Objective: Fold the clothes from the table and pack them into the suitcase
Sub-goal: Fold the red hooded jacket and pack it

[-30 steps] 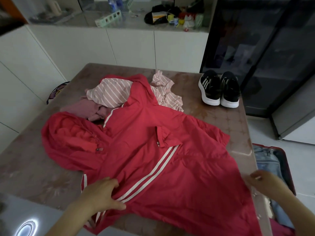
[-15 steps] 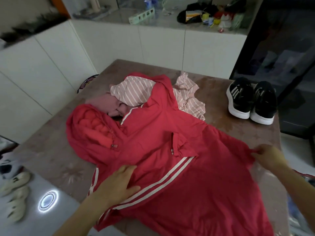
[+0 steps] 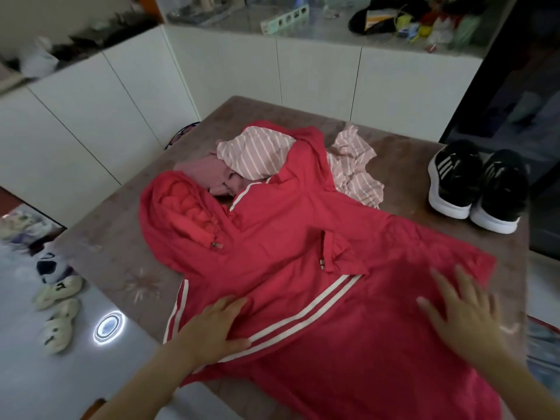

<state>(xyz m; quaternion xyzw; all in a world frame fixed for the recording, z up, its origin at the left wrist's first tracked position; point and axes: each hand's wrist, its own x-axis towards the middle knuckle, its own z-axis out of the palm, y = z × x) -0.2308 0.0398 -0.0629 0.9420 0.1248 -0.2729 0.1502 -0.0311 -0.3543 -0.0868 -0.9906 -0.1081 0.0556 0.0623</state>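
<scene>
Red hooded jacket [image 3: 303,237]: thin, smooth fabric with paired white stripes, spread flat on the mottled brown stone desk [image 3: 121,253]. Left hand [image 3: 212,328] and right hand [image 3: 463,313]: both released, palms flat on the jacket. Crumpled pink-and-white striped garment [image 3: 257,153] behind it. Black trainers [image 3: 472,183]: white soles, three white side stripes. No writing legible.

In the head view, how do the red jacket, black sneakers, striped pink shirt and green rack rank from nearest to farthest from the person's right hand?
1. red jacket, directly under the right hand.
2. black sneakers, beyond it on the table's right side.
3. striped pink shirt, at the table's far middle.
4. green rack, on the back counter.
</scene>
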